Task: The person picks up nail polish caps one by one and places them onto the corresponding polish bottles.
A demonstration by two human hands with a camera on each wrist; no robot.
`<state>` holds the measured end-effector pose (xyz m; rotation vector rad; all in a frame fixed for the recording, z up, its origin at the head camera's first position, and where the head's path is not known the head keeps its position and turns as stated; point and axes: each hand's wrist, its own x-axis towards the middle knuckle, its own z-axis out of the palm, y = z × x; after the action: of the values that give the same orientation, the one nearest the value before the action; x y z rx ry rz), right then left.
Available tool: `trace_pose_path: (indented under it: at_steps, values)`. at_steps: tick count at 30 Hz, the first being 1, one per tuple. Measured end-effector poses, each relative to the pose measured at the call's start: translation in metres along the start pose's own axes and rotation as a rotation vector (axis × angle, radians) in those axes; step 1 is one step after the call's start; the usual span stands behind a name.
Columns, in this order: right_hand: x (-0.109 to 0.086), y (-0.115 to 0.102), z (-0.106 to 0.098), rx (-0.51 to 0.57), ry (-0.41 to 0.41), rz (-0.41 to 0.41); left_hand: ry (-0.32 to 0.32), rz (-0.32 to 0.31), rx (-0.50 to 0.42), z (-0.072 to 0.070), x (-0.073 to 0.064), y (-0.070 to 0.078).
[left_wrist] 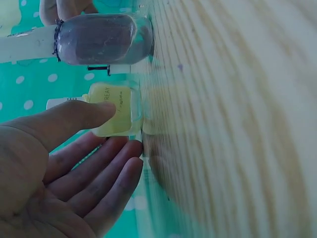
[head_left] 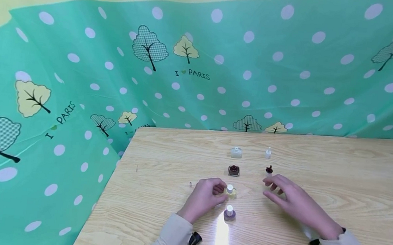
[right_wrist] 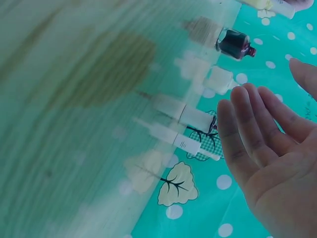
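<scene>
My left hand [head_left: 204, 197] holds a yellow nail polish bottle [left_wrist: 116, 119] with a white cap, standing on the table. In the left wrist view the thumb lies across its front and the fingers are behind it. Closer to me stands a capped purple nail polish bottle [head_left: 229, 215]. My right hand [head_left: 294, 198] is held over the table with nothing in it, fingers loosely bent. Just beyond its fingertips, a white cap [right_wrist: 197, 119] stands upside down, its dark red brush [head_left: 269, 169] pointing up.
Behind the yellow bottle stand an uncapped dark red bottle [head_left: 233, 170] and an uncapped white bottle [head_left: 236, 153], in one line. Another white cap [head_left: 268, 153] stands brush up at the back right. A green patterned curtain [head_left: 202, 67] hangs behind the wooden table [head_left: 355, 187].
</scene>
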<state>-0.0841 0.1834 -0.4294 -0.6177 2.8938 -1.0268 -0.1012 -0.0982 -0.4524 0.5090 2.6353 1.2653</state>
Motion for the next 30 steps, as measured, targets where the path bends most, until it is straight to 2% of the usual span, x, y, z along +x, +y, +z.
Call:
trace_pose_path:
  at_steps: [8,18,30]
  values:
    - [0.000,0.007,-0.004,-0.006,0.010,0.039,-0.015,0.004,0.050,-0.005,0.001,-0.003]
    - [0.002,0.013,-0.007,-0.033,0.076,0.063,0.051,-0.020,0.097,-0.011,0.004,-0.004]
    - [0.014,0.016,-0.012,-0.034,0.038,0.123,0.088,-0.035,0.093,-0.016,0.013,0.002]
